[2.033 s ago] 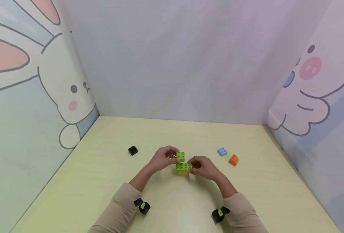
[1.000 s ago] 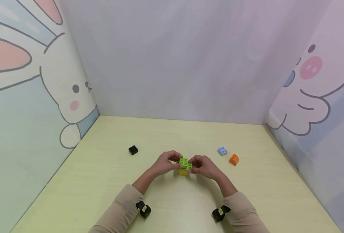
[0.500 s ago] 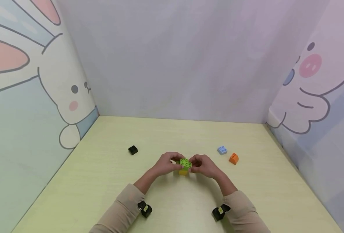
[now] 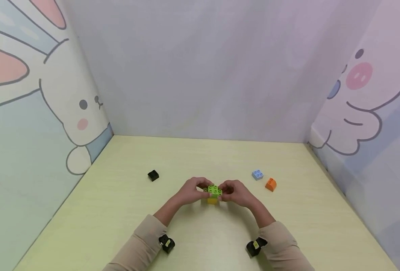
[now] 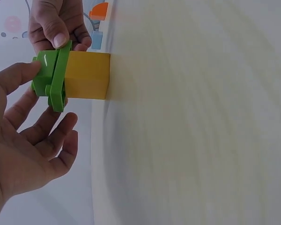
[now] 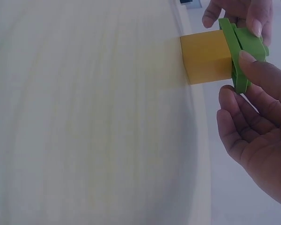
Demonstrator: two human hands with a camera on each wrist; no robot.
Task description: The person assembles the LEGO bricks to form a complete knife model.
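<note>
A yellow brick (image 4: 212, 201) stands on the pale table (image 4: 200, 241) near its middle. A flat green plate (image 5: 59, 77) lies on the yellow brick (image 5: 88, 75), and a small green brick (image 4: 214, 191) sits on top of the plate. My left hand (image 4: 200, 190) pinches the green pieces from the left, with its thumb (image 5: 14, 77) on the top brick (image 5: 41, 77). My right hand (image 4: 226, 191) pinches them from the right, and its thumb (image 6: 257, 70) lies across the green plate (image 6: 234, 54). The lower fingers of both hands hang loose beside the yellow brick (image 6: 206, 56).
A black brick (image 4: 153, 175) lies to the left of the hands. To the right, a light blue brick (image 4: 257, 174) and an orange sloped brick (image 4: 270, 184) lie close together. Cartoon-printed walls enclose the table on the left, back and right.
My left hand brought the small green brick down from behind onto the green plate. Both hands have since closed in on the stack, which has stayed in place.
</note>
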